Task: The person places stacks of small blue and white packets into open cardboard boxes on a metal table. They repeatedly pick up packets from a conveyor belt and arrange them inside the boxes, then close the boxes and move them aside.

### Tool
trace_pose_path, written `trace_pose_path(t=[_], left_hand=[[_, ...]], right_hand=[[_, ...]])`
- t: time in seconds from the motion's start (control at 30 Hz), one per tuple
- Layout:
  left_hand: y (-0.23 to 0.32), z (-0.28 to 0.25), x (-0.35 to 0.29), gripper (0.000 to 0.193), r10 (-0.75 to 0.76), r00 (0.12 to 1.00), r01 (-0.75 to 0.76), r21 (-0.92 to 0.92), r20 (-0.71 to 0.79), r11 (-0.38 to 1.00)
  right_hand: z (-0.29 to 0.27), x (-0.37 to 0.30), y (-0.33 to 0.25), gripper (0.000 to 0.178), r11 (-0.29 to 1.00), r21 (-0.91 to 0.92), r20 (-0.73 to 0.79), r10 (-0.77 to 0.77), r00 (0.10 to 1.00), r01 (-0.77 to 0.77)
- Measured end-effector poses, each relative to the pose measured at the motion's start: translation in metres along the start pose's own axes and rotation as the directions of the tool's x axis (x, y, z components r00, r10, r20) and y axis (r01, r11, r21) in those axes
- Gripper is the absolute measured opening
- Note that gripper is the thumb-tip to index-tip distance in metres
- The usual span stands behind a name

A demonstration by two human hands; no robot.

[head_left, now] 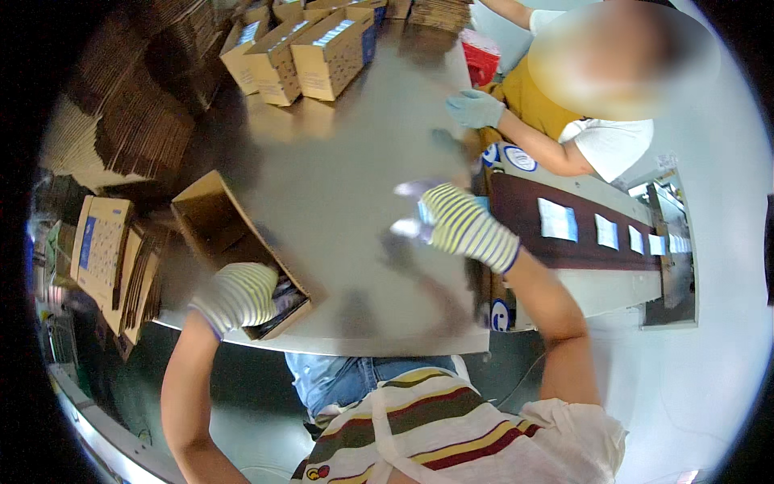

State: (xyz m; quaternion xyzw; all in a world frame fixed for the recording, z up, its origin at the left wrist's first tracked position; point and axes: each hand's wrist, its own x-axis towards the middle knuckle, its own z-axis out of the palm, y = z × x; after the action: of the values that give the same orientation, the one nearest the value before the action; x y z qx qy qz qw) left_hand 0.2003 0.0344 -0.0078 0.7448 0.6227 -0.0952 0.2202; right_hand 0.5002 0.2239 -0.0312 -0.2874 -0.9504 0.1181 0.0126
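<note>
My left hand (235, 297), in a striped knit glove, reaches into the near end of an open cardboard box (216, 211). Its fingers are mostly hidden behind the wall and by dark shadow; whatever they grip there I cannot make out. My right hand (461, 222), gloved in yellow and purple stripes, hovers over the table by the conveyor's end. Thumb and fingers curve around something light blue, seemingly a packet (423, 211), largely covered by the hand; the fingertips are blurred. White-and-blue packets (558, 220) lie in a row on the dark red conveyor belt (516, 211).
Filled cardboard boxes (329, 58) stand at the back of the metal table (363, 153). Flattened cartons (121, 129) are stacked at left, with more (103, 242) nearer. Across the conveyor a co-worker's gloved hand (476, 109) is near a red container (480, 63).
</note>
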Motion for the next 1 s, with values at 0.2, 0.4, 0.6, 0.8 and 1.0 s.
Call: trace_pose_path(t=[0.2, 0.4, 0.6, 0.8, 1.0], left_hand=[[-0.003, 0.002, -0.003, 0.045, 0.038, 0.999, -0.040, -0.048, -0.034, 0.998], [-0.002, 0.001, -0.007, 0.043, 0.010, 0.999, -0.012, -0.065, -0.036, 0.998], [-0.004, 0.000, -0.016, 0.046, -0.001, 0.998, -0.006, -0.097, -0.068, 0.995], [0.004, -0.002, -0.007, 0.048, -0.052, 0.999, 0.050, -0.085, -0.015, 0.995], [-0.006, 0.002, -0.012, 0.053, -0.018, 0.999, 0.021, -0.092, 0.030, 0.996]], right_hand=[[-0.047, -0.056, 0.133, 0.045, 0.951, -0.209, 0.053, 0.246, 0.968, -0.230], [-0.046, -0.022, 0.147, 0.043, 0.986, 0.005, 0.283, 0.159, 0.946, -0.167], [0.010, 0.041, 0.161, 0.042, 0.999, -0.049, 0.566, 0.040, 0.823, -0.016], [0.056, 0.009, 0.104, 0.057, 0.982, -0.110, 0.544, -0.069, 0.836, 0.153], [0.048, 0.002, -0.032, 0.089, 0.991, -0.072, 0.610, 0.132, 0.781, -0.111]])
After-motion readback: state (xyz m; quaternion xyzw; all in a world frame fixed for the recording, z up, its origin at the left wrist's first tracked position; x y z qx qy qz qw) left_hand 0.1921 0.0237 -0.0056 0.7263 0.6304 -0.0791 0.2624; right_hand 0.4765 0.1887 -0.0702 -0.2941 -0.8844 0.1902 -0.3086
